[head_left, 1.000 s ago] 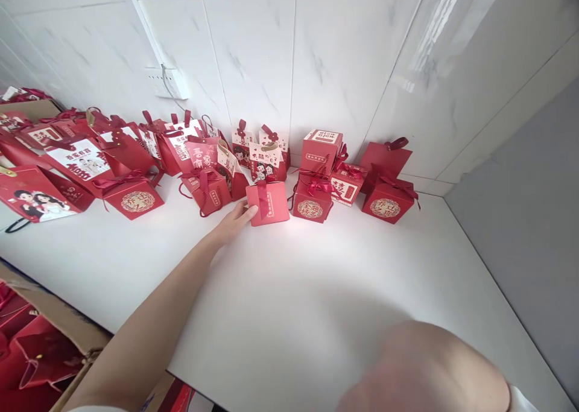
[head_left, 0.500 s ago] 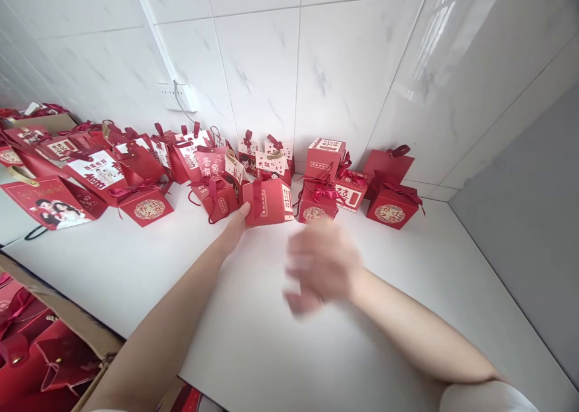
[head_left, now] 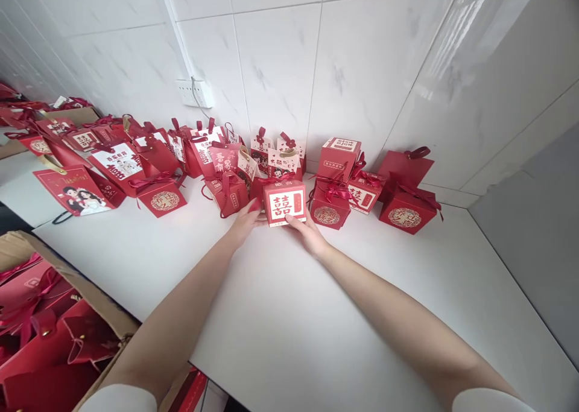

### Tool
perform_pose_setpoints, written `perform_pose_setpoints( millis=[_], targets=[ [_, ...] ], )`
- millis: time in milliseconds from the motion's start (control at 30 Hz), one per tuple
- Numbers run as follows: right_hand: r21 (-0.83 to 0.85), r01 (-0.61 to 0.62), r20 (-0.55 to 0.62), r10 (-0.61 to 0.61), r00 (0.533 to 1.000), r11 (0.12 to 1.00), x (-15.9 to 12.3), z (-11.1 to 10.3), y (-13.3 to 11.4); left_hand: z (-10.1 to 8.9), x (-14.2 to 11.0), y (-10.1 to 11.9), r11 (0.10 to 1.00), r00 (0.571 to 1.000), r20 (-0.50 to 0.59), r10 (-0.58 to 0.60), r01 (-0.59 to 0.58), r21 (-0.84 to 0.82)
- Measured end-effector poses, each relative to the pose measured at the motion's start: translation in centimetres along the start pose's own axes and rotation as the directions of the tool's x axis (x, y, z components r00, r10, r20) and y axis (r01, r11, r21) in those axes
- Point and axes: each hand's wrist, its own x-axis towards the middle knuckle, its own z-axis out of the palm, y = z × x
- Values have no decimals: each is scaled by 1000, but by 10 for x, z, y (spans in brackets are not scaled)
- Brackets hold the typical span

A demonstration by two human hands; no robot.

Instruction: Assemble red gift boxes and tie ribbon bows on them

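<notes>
A red gift box (head_left: pixel 298 189) with a white double-happiness panel faces me near the middle of the white table. My right hand (head_left: pixel 308 231) grips its lower right corner, thumb on the front face and fingers hidden behind. At the box's left side, my left hand (head_left: pixel 246 222) closes on it, with some fingertips out of sight. Just left stands a red box with a cord (head_left: pixel 228 196). To the right are a box with a round gold emblem (head_left: pixel 329 214) and a taller red box (head_left: pixel 337 161) behind it.
Several red and white gift bags (head_left: pixel 118 163) line the tiled wall on the left. A ribboned box (head_left: pixel 404 213) stands at the right. An open carton (head_left: pixel 108 306) of red bags sits below the table's left edge. A socket (head_left: pixel 194 93) is on the wall.
The held box has turned so its double-happiness panel now faces me. My right hand, blurred above the table before, has moved up onto the box. The view has shifted slightly.
</notes>
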Motion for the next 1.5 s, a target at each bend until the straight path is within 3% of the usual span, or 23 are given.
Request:
perform_pose_setpoints(
  millis=[67,167,233,300,433,600,700,933,1133,1500],
  targets=[
    [-42,2,-91,-6,996,999,3,-2,0,3,0,-4,1000,999,34,12,-13,13],
    [-177,17,-130,-41,991,984,4,-6,2,10,-5,-5,996,992,121,38,-47,80],
    [-237,54,-142,-89,986,970,4,-8,4,13,-8,-3,985,995,86,55,-68,159],
    [-232,87,-161,-126,979,969,4,-12,6,12,-9,-1,983,997,77,23,-36,181],
    [-153,91,-117,-110,987,984,8,-20,1,5,-8,-1,974,975,198,-97,52,223],
    [-189,-36,-36,30,999,981,11,-28,-9,1,-11,-8,897,990,141,1,-63,438],
    [-256,-80,-51,70,996,963,12,-31,-10,2,-13,-9,881,987,159,-7,-69,468],
    [-265,-41,61,59,996,963,11,-33,-14,7,-12,-1,913,994,75,-76,39,406],
    [-294,16,117,20,993,956,10,-35,-19,6,-11,-5,948,992,121,33,-69,312],
    [-240,-8,152,46,987,971,11,-38,-18,0,-11,-5,887,997,64,-48,13,462]
  ],
)
